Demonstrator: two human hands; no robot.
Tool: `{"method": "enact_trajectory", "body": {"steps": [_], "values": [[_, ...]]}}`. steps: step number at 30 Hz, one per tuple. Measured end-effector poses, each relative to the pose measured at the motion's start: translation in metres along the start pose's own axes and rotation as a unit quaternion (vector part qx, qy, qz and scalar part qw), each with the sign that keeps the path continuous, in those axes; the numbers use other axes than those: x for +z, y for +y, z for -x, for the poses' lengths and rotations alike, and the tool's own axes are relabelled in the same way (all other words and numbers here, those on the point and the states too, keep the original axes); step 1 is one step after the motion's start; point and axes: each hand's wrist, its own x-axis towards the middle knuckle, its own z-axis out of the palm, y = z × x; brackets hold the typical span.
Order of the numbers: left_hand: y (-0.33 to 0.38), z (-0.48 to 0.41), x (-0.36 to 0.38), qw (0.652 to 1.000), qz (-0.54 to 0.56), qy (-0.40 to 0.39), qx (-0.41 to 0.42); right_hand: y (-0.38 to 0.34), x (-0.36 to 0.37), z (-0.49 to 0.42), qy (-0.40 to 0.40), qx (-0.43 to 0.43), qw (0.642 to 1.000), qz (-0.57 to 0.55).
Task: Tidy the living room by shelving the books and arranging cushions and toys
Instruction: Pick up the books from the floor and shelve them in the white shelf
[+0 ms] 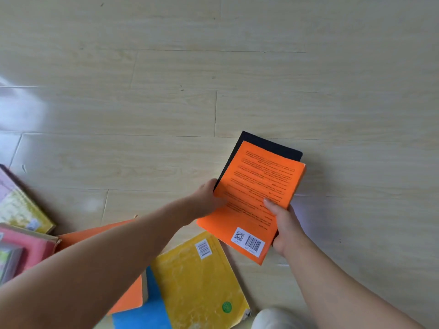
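Both hands hold a pair of books just above the floor (237, 67), out beyond the loose ones. An orange paperback (256, 193) lies back cover up, barcode toward the person, on top of a dark book (268, 146) that shows only past its far edge. The right hand (283, 224) pinches the near right corner, thumb flat on the orange cover and fingers out of sight beneath. The left hand (207, 198) grips the left side with its fingers curled under, though how far they reach is hidden.

The orange cover looks thin and bendy, and the pair probably weighs little. The glossy covers may slide on each other, so the grip should clamp both books together at the long edges or the spine — not at one corner.

A pale rounded shape (273, 319) lies closest to the person; whether it is a knee or a shoe cannot be told. Just left of it a worn yellow book (197, 281) lies face down, overlapping a blue book (142, 314). A second orange book (128, 300) is partly hidden under the left forearm. Further left a pink book (35, 245) touches a yellow-green book (21, 207).

These loose books crowd the space around the person's feet, so stepping away risks treading on one. No shelf is in view.
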Motion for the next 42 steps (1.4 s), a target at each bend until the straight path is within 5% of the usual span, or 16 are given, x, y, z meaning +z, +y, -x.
{"method": "enact_trajectory", "body": {"steps": [4,7,10,23,32,37,42], "values": [[-0.047,0.02,0.008,0.977,-0.205,0.031,-0.045,0.01,-0.001,-0.002,0.03,0.028,0.999,0.034],[-0.075,0.035,0.012,0.924,-0.382,-0.003,-0.006,0.015,-0.003,-0.004,0.061,0.023,0.997,0.04],[-0.081,0.039,0.022,0.905,-0.425,-0.01,-0.016,0.012,-0.011,-0.004,0.112,-0.011,0.992,0.05],[-0.081,0.044,0.031,0.906,-0.422,0.02,-0.005,0.012,-0.016,0.002,0.116,-0.009,0.99,0.082],[-0.086,0.032,0.012,0.947,-0.321,0.003,0.001,0.013,-0.016,0.003,0.095,0.002,0.994,0.058],[-0.084,0.03,-0.022,0.973,-0.2,0.115,0.034,0.009,-0.021,0.004,0.122,-0.007,0.992,0.03],[-0.06,0.033,-0.047,0.962,-0.086,0.246,0.083,0.003,-0.021,0.004,0.198,-0.022,0.98,-0.028]]}}
